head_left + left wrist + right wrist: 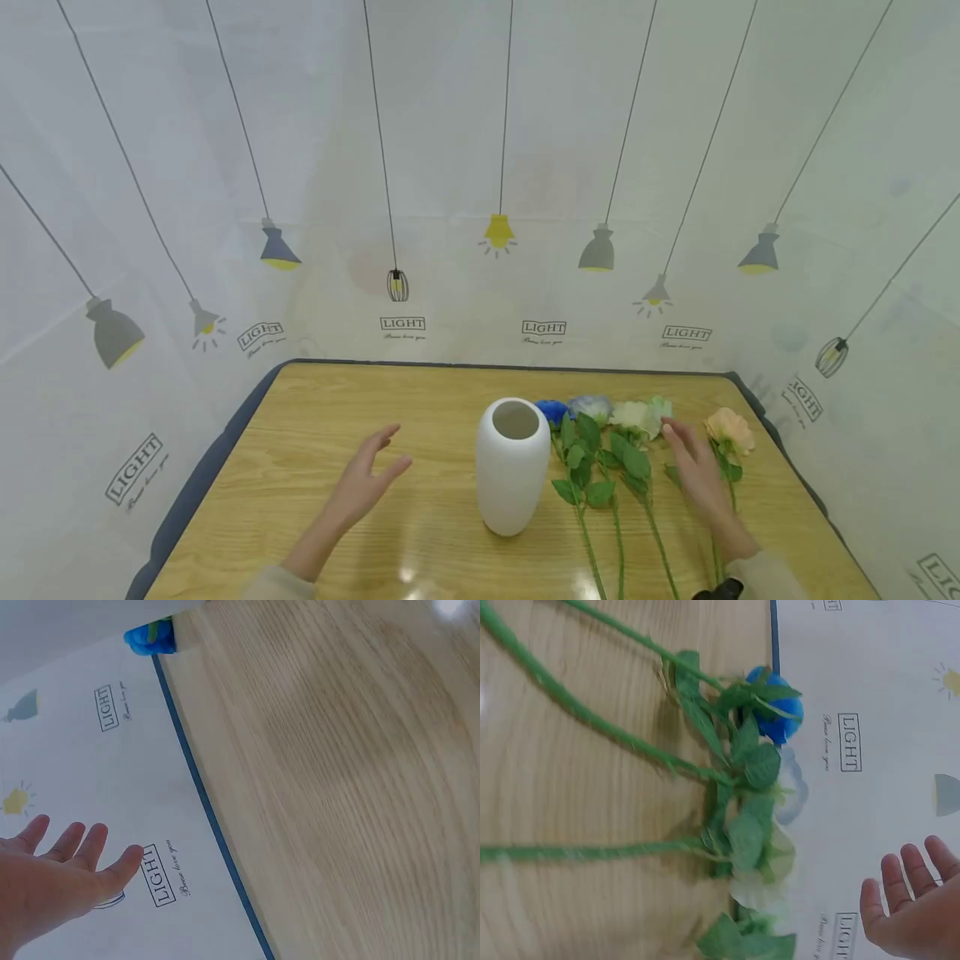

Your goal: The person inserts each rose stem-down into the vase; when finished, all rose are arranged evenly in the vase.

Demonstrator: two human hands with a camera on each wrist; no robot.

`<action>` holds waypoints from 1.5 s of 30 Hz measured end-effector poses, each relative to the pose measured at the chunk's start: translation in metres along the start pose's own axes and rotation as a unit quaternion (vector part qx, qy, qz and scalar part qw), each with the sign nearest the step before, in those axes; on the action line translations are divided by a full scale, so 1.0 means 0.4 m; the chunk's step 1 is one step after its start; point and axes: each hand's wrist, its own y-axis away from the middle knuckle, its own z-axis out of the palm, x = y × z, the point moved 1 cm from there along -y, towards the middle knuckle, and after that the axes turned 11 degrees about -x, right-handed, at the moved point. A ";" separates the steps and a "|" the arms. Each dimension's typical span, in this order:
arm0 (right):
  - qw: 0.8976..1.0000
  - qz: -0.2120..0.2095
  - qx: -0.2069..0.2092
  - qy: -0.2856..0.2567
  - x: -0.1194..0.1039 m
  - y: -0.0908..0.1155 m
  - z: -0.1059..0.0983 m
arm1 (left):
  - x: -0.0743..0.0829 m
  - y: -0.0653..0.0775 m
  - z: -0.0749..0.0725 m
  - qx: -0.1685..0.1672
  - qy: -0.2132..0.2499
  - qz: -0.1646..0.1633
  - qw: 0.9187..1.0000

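A white vase stands upright near the middle of the wooden table, its dark mouth facing up. To its left, my left hand hovers with fingers spread and nothing in them. My right hand is over the flowers at the right, fingers extended and holding nothing. Beside the vase lie long-stemmed flowers: a blue one, a grey-blue one, a cream one and a pale green one. A peach flower lies right of my right hand, which partly covers stems.
The wooden table has a dark blue edge. Behind and at both sides hangs a white backdrop printed with lamps. A small black object shows at my right sleeve.
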 end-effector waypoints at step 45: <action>0.963 0.210 -0.102 -0.135 0.105 0.010 0.280 | 0.099 -0.052 0.169 -0.134 0.155 -0.050 0.978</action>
